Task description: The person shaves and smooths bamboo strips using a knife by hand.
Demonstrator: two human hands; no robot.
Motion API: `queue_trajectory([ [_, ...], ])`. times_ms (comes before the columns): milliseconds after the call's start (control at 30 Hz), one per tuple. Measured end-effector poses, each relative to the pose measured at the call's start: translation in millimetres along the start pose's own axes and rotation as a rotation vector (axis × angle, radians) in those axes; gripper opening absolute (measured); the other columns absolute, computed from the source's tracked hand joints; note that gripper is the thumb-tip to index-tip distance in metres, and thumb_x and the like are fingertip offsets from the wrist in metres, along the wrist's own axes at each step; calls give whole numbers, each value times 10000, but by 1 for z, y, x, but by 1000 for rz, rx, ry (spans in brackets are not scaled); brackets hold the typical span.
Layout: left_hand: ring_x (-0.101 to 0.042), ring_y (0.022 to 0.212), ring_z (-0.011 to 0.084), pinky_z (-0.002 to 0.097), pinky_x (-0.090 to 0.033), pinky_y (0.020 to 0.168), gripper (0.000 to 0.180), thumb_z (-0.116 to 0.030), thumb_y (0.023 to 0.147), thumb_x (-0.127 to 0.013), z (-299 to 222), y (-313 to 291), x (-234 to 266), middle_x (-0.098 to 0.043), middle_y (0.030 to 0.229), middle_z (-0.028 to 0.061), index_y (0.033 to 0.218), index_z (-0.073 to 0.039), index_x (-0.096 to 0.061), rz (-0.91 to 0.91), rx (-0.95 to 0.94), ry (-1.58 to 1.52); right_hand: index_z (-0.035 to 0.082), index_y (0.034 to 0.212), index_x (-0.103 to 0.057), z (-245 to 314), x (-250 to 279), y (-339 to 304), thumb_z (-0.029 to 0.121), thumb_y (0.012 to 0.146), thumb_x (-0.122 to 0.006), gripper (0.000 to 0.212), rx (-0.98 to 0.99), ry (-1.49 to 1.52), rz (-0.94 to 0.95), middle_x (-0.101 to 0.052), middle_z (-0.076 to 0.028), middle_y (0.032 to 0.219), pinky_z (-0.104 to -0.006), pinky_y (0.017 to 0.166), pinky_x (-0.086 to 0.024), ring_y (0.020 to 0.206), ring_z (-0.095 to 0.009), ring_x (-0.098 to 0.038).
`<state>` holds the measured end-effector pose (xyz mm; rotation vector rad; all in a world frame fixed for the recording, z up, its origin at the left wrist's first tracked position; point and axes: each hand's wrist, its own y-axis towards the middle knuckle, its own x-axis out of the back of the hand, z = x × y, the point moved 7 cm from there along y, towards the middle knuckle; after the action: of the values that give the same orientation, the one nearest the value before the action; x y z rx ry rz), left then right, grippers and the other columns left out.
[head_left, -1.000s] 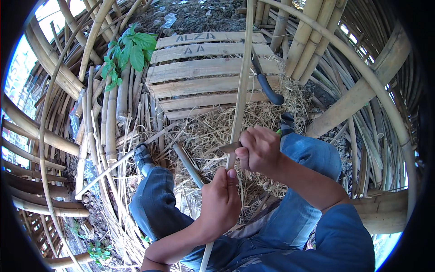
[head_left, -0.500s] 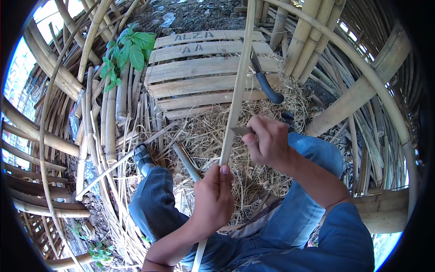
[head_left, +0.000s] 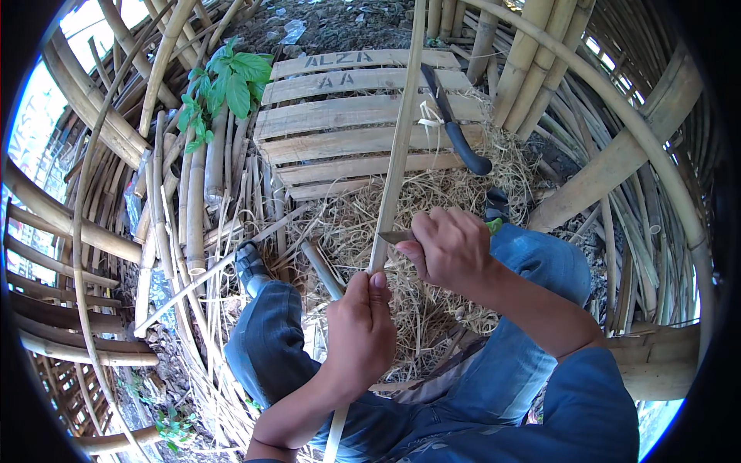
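A long, pale bamboo strip (head_left: 397, 166) runs from the far edge down between my knees. My left hand (head_left: 360, 332) is closed round it, thumb on top, and its lower end passes beneath my left wrist. In my right hand (head_left: 450, 251) is a small knife (head_left: 396, 237); the short blade points left and touches the strip just above my left hand. My fingers hide the knife's handle. A thin curled shaving (head_left: 431, 123) shows to the right of the strip's far part.
A slatted wooden pallet (head_left: 340, 147) lies ahead, with a dark-handled machete (head_left: 455, 131) on it. Shavings (head_left: 432, 309) cover the ground between my legs. A short bamboo piece (head_left: 320, 268) lies near my left foot. Bamboo poles (head_left: 193, 208) and a leafy plant (head_left: 228, 81) stand left.
My right hand has drawn the knife down and left along the strip, nearer my left hand. A curled shaving now shows near the machete. The view has shifted slightly.
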<state>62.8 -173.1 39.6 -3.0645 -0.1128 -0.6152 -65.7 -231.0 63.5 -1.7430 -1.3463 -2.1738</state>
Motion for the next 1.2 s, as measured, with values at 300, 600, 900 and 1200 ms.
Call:
queue_trajectory([
  [300, -535, 452, 258, 372, -392, 466, 321, -234, 1014, -401, 5, 0, -2, -531, 549, 138, 810, -6, -499, 35, 67, 4, 87, 707, -518, -18, -4, 4, 423, 928, -497, 403, -17, -82, -64, -485, -63, 550, -346, 423, -415, 483, -220, -524],
  [600, -494, 436, 230, 365, -374, 459, 305, -221, 1009, -414, 5, 1, 0, -524, 547, 129, 816, -3, -504, 23, 17, -81, 50, 736, -539, -17, -29, -13, 323, 951, -542, 347, -463, 1097, 602, -524, -23, 570, -303, 470, -435, 476, -108, -498],
  [900, -447, 421, 126, 323, -339, 431, 322, -201, 1004, -433, 12, -6, -7, -467, 490, 71, 767, 1, -515, 149, 127, -151, 7, 903, -594, -4, -26, -33, 231, 959, -553, 235, -851, 1775, 788, -474, 37, 577, -200, 413, -282, 458, -22, -375],
  [1200, -333, 518, 40, 232, -270, 464, 388, -267, 1023, -403, 10, -21, -9, -418, 570, -29, 771, 4, -522, 246, 233, -116, -25, 814, -642, -8, -15, -42, 262, 923, -615, 309, -1036, 1607, 939, -444, 57, 563, -200, 413, -231, 467, -15, -333],
])
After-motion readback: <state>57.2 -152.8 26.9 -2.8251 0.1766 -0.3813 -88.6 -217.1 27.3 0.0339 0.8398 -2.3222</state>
